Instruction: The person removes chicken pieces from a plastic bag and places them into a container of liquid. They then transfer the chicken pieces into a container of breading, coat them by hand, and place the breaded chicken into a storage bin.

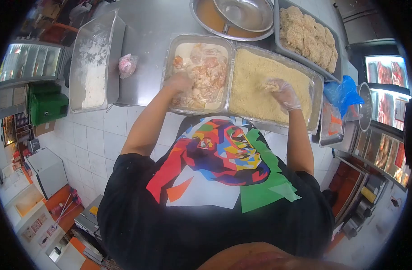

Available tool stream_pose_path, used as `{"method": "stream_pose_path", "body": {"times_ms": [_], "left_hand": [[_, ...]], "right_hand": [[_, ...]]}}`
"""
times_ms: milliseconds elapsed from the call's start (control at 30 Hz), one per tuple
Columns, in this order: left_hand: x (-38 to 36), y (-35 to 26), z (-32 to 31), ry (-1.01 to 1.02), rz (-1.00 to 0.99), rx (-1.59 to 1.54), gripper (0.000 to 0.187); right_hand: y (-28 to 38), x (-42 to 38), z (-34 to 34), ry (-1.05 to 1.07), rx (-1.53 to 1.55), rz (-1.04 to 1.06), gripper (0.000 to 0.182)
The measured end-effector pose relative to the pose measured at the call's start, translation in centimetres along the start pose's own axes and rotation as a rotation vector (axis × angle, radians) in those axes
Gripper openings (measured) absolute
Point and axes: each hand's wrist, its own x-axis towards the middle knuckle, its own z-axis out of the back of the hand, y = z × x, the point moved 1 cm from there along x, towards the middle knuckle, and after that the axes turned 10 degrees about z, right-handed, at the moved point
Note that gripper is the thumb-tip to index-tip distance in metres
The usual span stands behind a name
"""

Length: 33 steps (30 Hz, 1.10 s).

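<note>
My left hand [180, 83] reaches into a metal tray [166, 67] of wet, floury raw meat pieces [206, 74]. Its fingers are blurred and partly hidden among the pieces. My right hand [285, 94], in a clear plastic glove, is over the neighbouring tray [315, 108] of pale yellow crumbs [255, 81]. The fingers of that hand curl together, with crumbs clumped about the fingertips. Whether a piece lies within them is hard to make out.
Behind stand a large bowl [198, 18] of orange-brown liquid with a smaller steel bowl [244, 13] on it, and a grey tub [282, 45] of crumbed pieces [307, 36]. At left are a floury pan [95, 76] and a knotted plastic bag [128, 65]; a blue bag [345, 94] lies right.
</note>
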Motion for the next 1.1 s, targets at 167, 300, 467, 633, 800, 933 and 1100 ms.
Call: {"method": "stream_pose_path", "body": {"times_ms": [167,300,467,633,800,933,1100], "left_hand": [[-1.2,0.8,1.0,-0.232,0.119,-0.42,0.04],[-5.1,-5.0,6.2,-0.276,0.149,-0.475,0.043],[-2.4,-6.5,2.0,-0.254,0.106,-0.171,0.034],[-3.5,-6.9,3.5,-0.23,0.114,-0.239,0.032],[-1.9,-5.2,1.0,-0.252,0.132,-0.4,0.029],[-2.1,-3.1,0.6,-0.09,-0.2,-0.079,0.034],[-4.0,-2.9,-1.3,-0.099,0.023,-0.67,0.055]], "right_hand": [[-0.2,-3.0,-0.6,0.265,0.033,-0.537,0.065],[-3.8,-4.9,-8.6,-0.177,0.026,-0.393,0.077],[2.2,0.0,-3.9,-0.282,0.546,-0.471,0.064],[1.5,6.2,-3.0,-0.166,-0.237,-0.246,0.058],[1.9,6.3,-8.6,-0.258,-0.699,0.021,0.059],[-3.9,9.3,-8.9,-0.159,-0.645,-0.028,0.062],[0.6,7.2,-3.0,-0.007,-0.005,-0.218,0.05]]}}
